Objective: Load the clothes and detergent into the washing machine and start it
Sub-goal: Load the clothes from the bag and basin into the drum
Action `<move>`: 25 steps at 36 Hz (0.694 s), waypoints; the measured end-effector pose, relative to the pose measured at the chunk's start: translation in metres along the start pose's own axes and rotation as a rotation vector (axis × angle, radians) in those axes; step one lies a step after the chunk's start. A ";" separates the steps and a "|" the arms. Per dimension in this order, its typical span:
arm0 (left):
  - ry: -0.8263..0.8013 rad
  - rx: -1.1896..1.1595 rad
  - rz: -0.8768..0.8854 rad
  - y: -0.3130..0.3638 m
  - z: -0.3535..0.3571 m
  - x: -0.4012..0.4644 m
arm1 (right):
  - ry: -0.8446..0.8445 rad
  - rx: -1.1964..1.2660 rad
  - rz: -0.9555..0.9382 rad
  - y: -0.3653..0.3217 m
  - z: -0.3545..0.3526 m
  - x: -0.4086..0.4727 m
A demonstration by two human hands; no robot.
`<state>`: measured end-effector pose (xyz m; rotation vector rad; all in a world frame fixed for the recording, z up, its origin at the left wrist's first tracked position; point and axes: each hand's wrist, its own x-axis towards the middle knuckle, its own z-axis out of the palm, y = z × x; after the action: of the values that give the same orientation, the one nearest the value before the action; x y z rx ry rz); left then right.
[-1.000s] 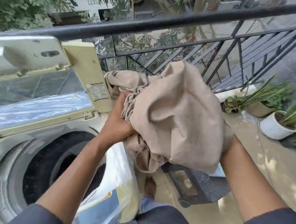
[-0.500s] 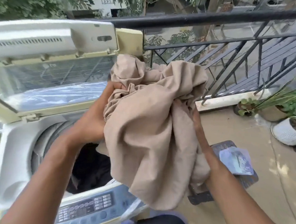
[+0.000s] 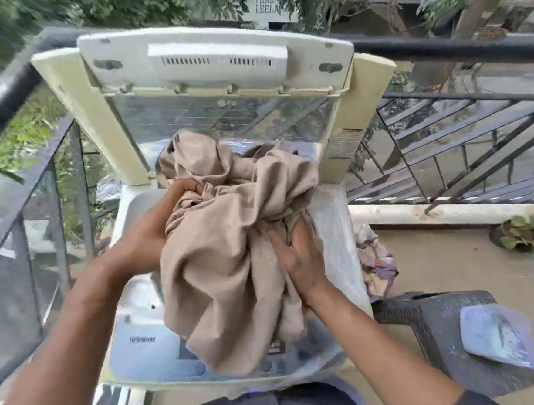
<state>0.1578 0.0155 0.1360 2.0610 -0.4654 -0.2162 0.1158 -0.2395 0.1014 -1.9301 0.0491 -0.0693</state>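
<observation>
A large bundle of beige cloth [image 3: 231, 255] hangs over the open top of the white top-loading washing machine [image 3: 133, 211]. Its lid [image 3: 218, 63] stands raised at the back. My left hand [image 3: 154, 229] grips the bundle on its left side, fingers curled into the folds. My right hand [image 3: 294, 254] holds the right side, fingers tucked into the cloth. The cloth hides the drum opening and drapes down over part of the control panel [image 3: 143, 353]. A pale detergent pouch [image 3: 496, 335] lies on a dark stool [image 3: 441, 323] to the right.
A black metal railing [image 3: 438, 51] runs behind and along both sides of the machine. More crumpled cloth [image 3: 377, 258] lies beside the machine's right side. A potted plant [image 3: 527, 234] stands on the balcony floor at the right.
The bundle has swung left from beside the machine to directly over its open top. The view has turned left, so the machine now sits in the centre.
</observation>
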 end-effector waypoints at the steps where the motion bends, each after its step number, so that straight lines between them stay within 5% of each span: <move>1: 0.016 -0.002 -0.046 -0.007 0.003 -0.001 | -0.016 -0.013 -0.010 0.001 0.004 0.002; 9: -0.016 0.117 -0.084 -0.079 0.035 -0.004 | -0.018 -0.217 -0.085 0.057 0.027 0.016; 17: -0.418 0.307 -0.504 -0.139 0.067 -0.004 | -0.275 -0.328 0.474 0.129 0.038 0.028; 21: -0.443 0.303 -0.545 -0.154 0.074 0.001 | -0.193 -0.436 0.481 0.142 0.041 0.030; 25: -0.457 0.283 -0.546 -0.164 0.089 0.005 | -0.309 -0.512 0.356 0.148 0.052 0.028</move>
<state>0.1713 0.0169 -0.0499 2.3851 -0.1960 -1.0110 0.1477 -0.2449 -0.0550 -2.3881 0.2199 0.5250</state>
